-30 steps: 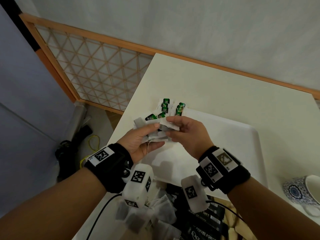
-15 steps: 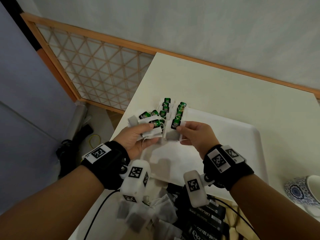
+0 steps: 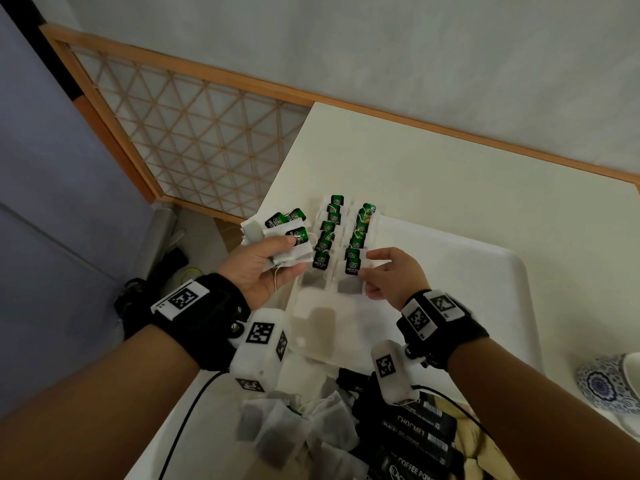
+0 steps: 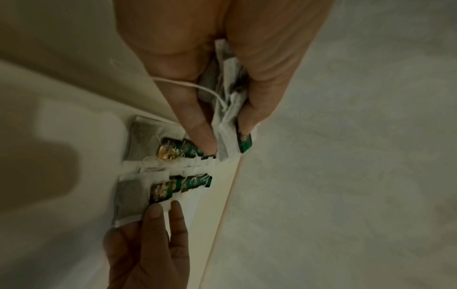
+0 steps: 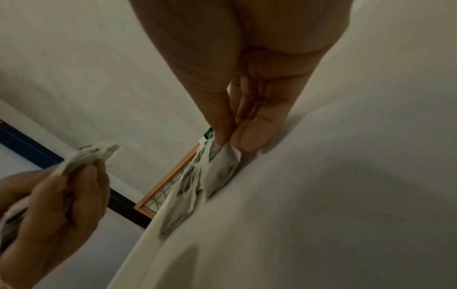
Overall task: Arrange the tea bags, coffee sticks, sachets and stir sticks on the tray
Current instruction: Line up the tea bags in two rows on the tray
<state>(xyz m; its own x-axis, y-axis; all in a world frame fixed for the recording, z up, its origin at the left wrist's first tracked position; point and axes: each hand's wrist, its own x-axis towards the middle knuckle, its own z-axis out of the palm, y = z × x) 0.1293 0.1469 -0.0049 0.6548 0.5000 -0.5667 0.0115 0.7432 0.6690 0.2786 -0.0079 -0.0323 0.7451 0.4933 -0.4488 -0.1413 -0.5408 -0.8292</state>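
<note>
Two overlapping rows of green-tagged tea bags (image 3: 346, 230) lie at the far left corner of the white tray (image 3: 485, 271). My right hand (image 3: 384, 271) pinches the nearest tea bag (image 3: 349, 277) of the right row by its edge, low on the tray; the right wrist view shows thumb and forefinger closed on its corner (image 5: 228, 150). My left hand (image 3: 266, 268) hovers left of the rows and grips a small stack of tea bags (image 3: 277, 237) between thumb and fingers. That stack (image 4: 227, 109) and the two rows (image 4: 173, 168) show in the left wrist view.
Loose tea bags (image 3: 294, 434) lie in a heap near the front edge, with black coffee sticks (image 3: 419, 438) beside them. A blue patterned cup (image 3: 609, 386) stands at the right. A wooden lattice screen (image 3: 194, 140) stands left of the white table (image 3: 415, 168).
My right hand took one tea bag from the left hand's stack and carried it right and down onto the right row. The left hand drew away to the left.
</note>
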